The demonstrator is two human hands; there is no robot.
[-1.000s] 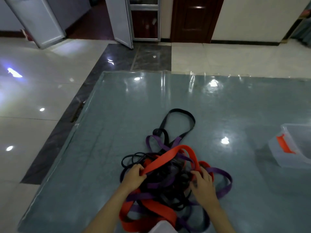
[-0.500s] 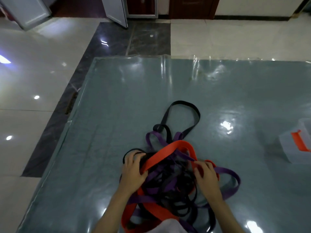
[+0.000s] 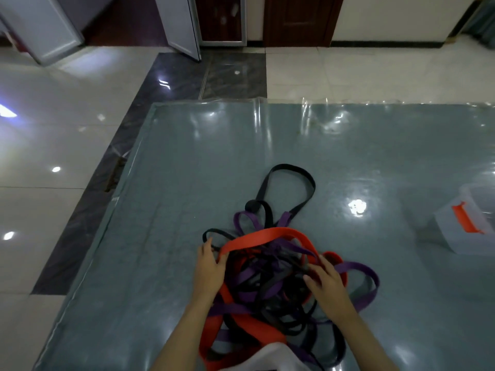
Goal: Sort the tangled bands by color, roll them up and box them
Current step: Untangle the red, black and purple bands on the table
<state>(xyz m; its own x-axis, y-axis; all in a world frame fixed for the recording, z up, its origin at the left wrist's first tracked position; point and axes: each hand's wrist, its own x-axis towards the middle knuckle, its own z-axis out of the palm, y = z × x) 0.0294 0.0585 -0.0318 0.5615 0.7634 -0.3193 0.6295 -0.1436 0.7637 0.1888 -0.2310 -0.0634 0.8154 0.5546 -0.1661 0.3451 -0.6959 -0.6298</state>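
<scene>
Left arm: bare forearm reaches forward from the bottom edge, angled slightly rightward to the pile's left side.
Left hand (image 3: pixel 209 269): palm down, fingers fairly straight and resting on the pile's left edge; thumb lies against the red band (image 3: pixel 267 235). Whether the thumb pinches it cannot be told.
Right arm: bare forearm rises from the lower right, angled leftward.
Right hand (image 3: pixel 327 283): palm down, fingers spread and relaxed, laid on top of the pile's right side, clasping nothing visible.
Tangled bands (image 3: pixel 270 285): red, purple and black loops heaped between the two hands, on the grey mat (image 3: pixel 174 210).
Black band (image 3: pixel 292 183): one loop trails beyond the hands, away from the person.
Purple band (image 3: pixel 367 277): a loop spills out just right of the right hand.
Box (image 3: pixel 471 226): clear, orange latch, well apart to the right of the right hand.
</scene>
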